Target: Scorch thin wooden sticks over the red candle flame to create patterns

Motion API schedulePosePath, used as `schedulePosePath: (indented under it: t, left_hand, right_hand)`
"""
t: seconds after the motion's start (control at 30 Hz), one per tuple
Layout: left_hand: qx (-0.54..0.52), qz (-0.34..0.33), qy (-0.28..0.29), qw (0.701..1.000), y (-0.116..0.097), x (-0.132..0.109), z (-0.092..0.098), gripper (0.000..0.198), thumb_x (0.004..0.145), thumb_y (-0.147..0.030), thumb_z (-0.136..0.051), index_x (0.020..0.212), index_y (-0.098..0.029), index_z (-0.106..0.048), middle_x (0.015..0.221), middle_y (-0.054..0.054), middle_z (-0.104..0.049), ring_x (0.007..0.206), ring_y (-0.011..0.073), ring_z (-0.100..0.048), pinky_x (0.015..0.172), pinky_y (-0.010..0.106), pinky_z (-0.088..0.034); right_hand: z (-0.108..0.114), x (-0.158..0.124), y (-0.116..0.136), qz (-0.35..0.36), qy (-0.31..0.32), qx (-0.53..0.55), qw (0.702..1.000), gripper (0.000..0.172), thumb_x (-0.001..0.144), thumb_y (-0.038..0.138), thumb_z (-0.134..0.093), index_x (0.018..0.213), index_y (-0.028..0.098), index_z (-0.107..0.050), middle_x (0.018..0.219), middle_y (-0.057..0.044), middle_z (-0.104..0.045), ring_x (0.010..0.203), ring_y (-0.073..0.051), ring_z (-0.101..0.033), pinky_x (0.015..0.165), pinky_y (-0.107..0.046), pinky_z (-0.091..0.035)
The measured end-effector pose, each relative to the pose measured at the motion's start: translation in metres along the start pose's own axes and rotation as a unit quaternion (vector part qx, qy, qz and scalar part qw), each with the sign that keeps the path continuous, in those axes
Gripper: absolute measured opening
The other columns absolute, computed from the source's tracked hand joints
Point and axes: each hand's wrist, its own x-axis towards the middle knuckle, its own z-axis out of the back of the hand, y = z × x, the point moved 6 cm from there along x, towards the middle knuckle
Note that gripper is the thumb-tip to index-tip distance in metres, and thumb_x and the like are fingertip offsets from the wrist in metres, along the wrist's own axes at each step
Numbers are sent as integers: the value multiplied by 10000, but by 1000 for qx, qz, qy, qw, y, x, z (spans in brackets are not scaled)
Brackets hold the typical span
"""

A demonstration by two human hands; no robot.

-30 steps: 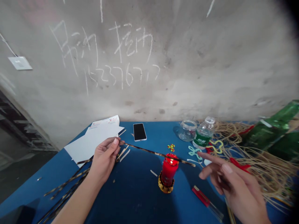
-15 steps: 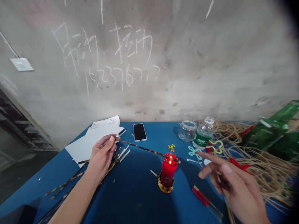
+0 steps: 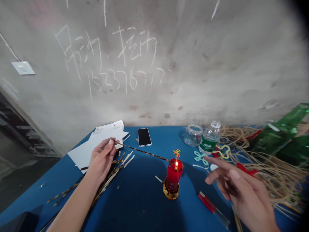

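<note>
Between the thumb and fingers of my left hand (image 3: 103, 158), one end of a thin stick with dark scorched bands (image 3: 146, 152) is pinched. Its far end reaches right to the flame of a lit red candle (image 3: 173, 178), which stands upright on a gold base. My right hand (image 3: 243, 190) hangs to the right of the candle, fingers apart and holding nothing. Below my left wrist lie more dark-banded sticks (image 3: 106, 185). A red-and-clear craft knife or similar slim tool (image 3: 209, 203) lies between the candle and my right hand.
White papers (image 3: 91, 146) and a phone (image 3: 144, 137) lie toward the wall on the blue table. At the back right stand a glass jar (image 3: 193, 136) and a green-labelled plastic bottle (image 3: 209, 139). Beyond my right hand are tangled tan strands (image 3: 277, 180) and green glass bottles (image 3: 277, 132).
My left hand has shifted a little left, drawing the stick with it. The stick's tip, which stuck out past the candle's right side, is now at the flame. The right hand stays put.
</note>
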Motion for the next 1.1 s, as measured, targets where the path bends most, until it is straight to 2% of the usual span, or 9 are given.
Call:
schedulePosePath:
  t: [0.5,1.1]
  left_hand:
    - [5,2,-5,1000,0,-3,-2,487,578,-389,-1146,915,-149,-890,876,81,-800,599,34,-508,560,106,-506]
    - [2,4,4,1000,2,-3,-3,461,615,-397,-1134,920,-157,-885,882,80,-795,601,34,-484,561,108,-499]
  right_hand:
    - [-1,1,0,1,10,-1,1000,387,1085,563,-645,1254,338,-911,764,-94,-815,458,-126,-530,377,-216,-450]
    - [-2,1,3,1,7,0,1000,385,1078,559,-659,1240,322,-916,758,-98,-812,449,-127,-528,373,-221,-450]
